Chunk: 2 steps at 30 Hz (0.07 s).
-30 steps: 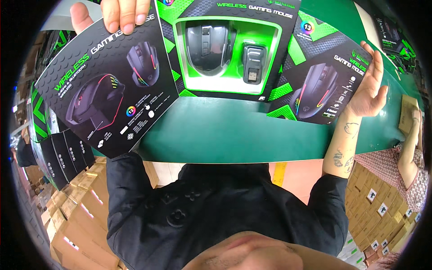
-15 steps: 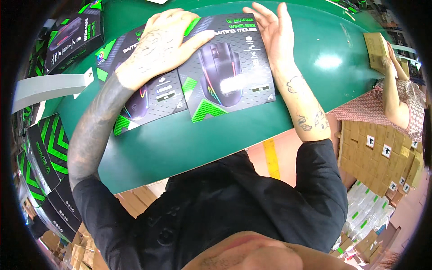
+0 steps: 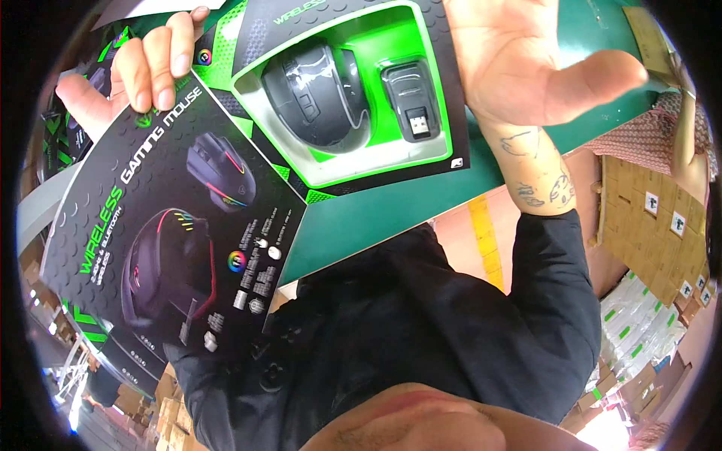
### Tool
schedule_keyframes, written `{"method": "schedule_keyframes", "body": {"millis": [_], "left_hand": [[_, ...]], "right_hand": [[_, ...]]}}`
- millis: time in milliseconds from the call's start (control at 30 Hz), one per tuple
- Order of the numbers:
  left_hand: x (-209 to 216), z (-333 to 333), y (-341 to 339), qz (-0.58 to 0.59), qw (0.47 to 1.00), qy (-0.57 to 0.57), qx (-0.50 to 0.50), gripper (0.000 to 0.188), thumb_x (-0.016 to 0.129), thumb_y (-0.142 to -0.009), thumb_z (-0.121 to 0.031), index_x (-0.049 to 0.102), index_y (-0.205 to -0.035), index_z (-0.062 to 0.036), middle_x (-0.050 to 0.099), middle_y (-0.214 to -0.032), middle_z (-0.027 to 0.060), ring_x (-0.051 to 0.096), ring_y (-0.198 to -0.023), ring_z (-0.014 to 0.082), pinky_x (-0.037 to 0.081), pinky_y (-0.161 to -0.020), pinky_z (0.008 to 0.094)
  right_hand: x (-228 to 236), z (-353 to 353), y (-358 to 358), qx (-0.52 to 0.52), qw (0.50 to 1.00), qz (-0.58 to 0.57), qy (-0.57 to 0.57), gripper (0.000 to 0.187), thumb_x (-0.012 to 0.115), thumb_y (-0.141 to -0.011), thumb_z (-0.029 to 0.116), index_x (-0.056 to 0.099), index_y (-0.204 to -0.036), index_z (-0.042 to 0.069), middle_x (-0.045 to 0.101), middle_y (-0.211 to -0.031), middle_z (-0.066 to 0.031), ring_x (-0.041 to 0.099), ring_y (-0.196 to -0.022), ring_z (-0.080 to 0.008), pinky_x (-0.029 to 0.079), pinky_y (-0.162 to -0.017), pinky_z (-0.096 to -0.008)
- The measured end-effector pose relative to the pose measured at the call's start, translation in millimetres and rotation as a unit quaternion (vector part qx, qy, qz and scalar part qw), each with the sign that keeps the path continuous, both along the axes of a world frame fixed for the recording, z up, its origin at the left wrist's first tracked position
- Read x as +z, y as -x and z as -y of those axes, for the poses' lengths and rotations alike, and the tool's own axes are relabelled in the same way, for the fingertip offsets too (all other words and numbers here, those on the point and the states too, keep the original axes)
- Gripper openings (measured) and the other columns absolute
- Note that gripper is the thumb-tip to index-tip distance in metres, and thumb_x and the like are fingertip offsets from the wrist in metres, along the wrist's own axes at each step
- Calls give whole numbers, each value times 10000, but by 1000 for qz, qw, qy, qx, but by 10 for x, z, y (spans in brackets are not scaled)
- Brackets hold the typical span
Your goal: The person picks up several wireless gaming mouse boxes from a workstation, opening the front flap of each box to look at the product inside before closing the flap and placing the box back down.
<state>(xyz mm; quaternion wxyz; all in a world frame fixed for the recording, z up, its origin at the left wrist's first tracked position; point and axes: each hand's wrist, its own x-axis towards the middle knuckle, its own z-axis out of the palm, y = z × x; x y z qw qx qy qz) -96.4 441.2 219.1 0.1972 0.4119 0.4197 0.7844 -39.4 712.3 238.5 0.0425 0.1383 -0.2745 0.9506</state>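
A black and green gaming mouse box (image 3: 460,98) is raised close in front of me with its front flap (image 3: 169,218) swung out to the left. Behind its window sit a dark mouse (image 3: 312,98) and a black USB dongle (image 3: 411,101) in a bright green insert. My left hand (image 3: 143,71) grips the flap's upper edge, fingers over the printed inner side. My right hand (image 3: 511,64) is against the box's right side, palm up and thumb spread; its fingertips are cut off by the frame. Another mouse box (image 3: 226,56) shows partly behind the flap and window.
Under the boxes stretches a green table (image 3: 338,218). More black and green boxes (image 3: 131,349) are stacked at the left. At the right, a co-worker's arm (image 3: 683,139) reaches to a cardboard box (image 3: 648,37), beside stacked cartons (image 3: 639,218).
One box has come up nearer, and its front flap has been opened leftward, exposing the mouse and dongle. My left hand moved left and now holds the flap; the right hand came closer.
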Motion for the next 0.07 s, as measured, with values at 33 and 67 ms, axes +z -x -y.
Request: {"method": "schedule_keyframes", "body": {"millis": [33, 67], "left_hand": [[-140, -70, 40, 31, 999, -1, 36, 666, 213, -878, -630, 534, -557, -142, 534, -602, 11, 438, -794, 151, 129, -1070, 394], [-90, -106, 27, 30, 999, 5, 41, 666, 213, -878, -630, 534, -557, -142, 534, -602, 11, 438, -794, 151, 129, -1070, 394]], "right_hand": [[248, 27, -53, -40, 986, 158, 30, 1037, 289, -701, 844, 221, -1391, 72, 313, -1380, -215, 254, -1312, -316, 127, -1111, -432], [250, 22, -42, -34, 986, 158, 35, 1037, 289, -701, 844, 221, -1391, 72, 313, -1380, -215, 254, -1312, -316, 127, -1111, -432]]}}
